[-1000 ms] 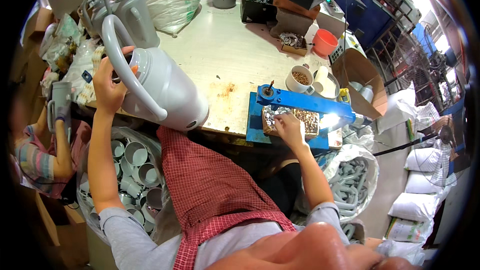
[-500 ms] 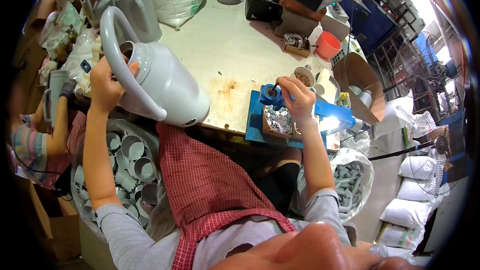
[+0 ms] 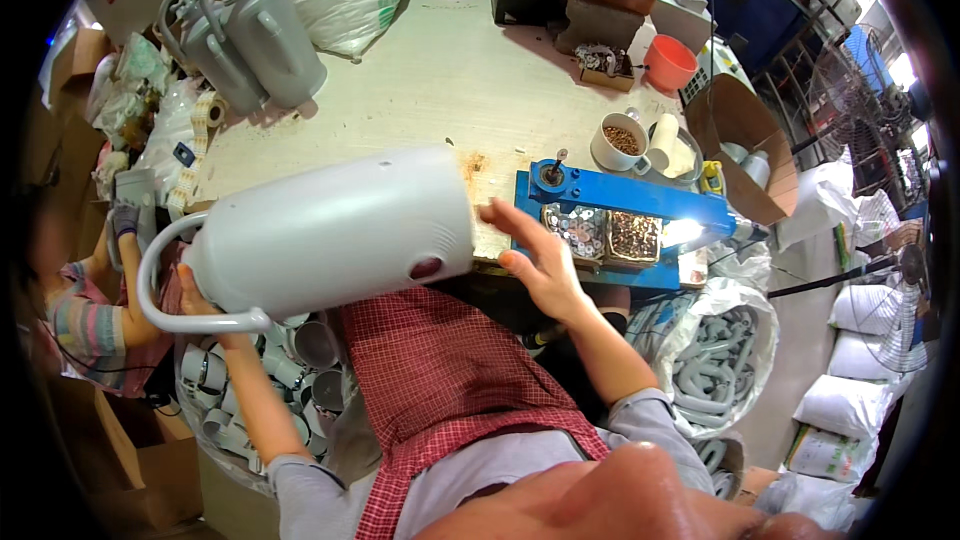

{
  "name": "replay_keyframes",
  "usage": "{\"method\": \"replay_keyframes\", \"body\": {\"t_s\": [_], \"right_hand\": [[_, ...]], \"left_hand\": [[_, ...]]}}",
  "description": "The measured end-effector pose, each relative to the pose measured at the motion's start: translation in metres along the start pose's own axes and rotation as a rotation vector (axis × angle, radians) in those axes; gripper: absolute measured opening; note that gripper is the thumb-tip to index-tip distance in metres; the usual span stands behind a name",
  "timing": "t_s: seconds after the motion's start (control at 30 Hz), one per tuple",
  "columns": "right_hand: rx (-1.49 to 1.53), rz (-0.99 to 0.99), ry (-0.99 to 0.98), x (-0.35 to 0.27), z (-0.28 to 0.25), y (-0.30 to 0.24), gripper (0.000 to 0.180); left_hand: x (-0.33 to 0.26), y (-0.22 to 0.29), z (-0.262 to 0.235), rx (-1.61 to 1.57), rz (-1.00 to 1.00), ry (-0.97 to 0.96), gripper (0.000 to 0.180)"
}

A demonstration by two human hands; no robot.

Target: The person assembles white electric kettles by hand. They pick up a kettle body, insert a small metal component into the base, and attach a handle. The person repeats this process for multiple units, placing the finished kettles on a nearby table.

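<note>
A large grey plastic thermos jug body [image 3: 335,230] lies nearly level over the table's front edge. Its looped handle and neck point left, while its base, with an oval reddish-dark spot low on the wall, points right. My left hand [image 3: 200,305] grips it at the neck end, partly hidden behind the handle and body. My right hand [image 3: 545,270] is just right of the base, fingers apart and holding nothing. Beyond that hand is a blue bench press [image 3: 640,195] with a small metal pin [image 3: 561,157] upright at its left end. Silvery washers [image 3: 575,232] and brassy rivets [image 3: 634,237] fill two boxes there.
A white mug of small brown pieces [image 3: 622,140] and a red bowl [image 3: 671,62] stand behind the press. More grey jugs [image 3: 270,40] occupy the back left. Bags of grey rings [image 3: 315,345] and handles [image 3: 715,365] flank me. At far left, a person's gloved hand [image 3: 125,220] shows.
The jug has swung from tilted to nearly level, its base moving right. My right hand has left the pin at the press and come left toward the jug's base, its fingers now spread.
</note>
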State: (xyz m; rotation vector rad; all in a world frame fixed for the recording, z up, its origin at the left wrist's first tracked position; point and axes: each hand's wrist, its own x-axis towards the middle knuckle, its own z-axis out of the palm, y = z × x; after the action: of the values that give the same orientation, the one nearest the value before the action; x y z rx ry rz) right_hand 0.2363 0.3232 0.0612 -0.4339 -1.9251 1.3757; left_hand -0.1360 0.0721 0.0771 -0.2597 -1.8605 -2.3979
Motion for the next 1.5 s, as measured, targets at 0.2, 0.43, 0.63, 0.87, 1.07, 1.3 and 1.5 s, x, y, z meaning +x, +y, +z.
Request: {"method": "replay_keyframes", "body": {"t_s": [0.2, 0.43, 0.63, 0.87, 1.07, 1.3, 1.5], "right_hand": [[0.35, 0.129, 0.428, 0.004, 0.001, 0.007, 0.028], [0.22, -0.082, 0.999, -0.058, -0.094, 0.045, 0.02], [0.108, -0.092, 1.087, -0.085, -0.172, 0.055, 0.027], [0.146, -0.04, 1.146, -0.083, -0.183, 0.064, 0.029], [0.142, -0.044, 1.155, -0.078, -0.183, 0.057, 0.028], [0.133, -0.044, 1.149, -0.076, -0.185, 0.051, 0.027], [0.107, -0.048, 1.112, -0.076, -0.187, 0.055, 0.027]], "left_hand": [[-0.055, -0.026, 0.073, -0.279, 0.097, -0.277, 0.051], [-0.115, -0.148, 0.164, -0.343, -0.23, -0.808, 0.04], [-0.209, -0.116, 0.244, -0.223, -0.341, -0.928, 0.049], [-0.223, -0.119, 0.245, -0.189, -0.231, -0.93, 0.05], [-0.22, -0.124, 0.243, -0.188, -0.244, -0.988, 0.048], [-0.226, -0.11, 0.25, -0.271, -0.29, -0.931, 0.045], [-0.223, -0.112, 0.25, -0.24, -0.263, -0.915, 0.047]]}}
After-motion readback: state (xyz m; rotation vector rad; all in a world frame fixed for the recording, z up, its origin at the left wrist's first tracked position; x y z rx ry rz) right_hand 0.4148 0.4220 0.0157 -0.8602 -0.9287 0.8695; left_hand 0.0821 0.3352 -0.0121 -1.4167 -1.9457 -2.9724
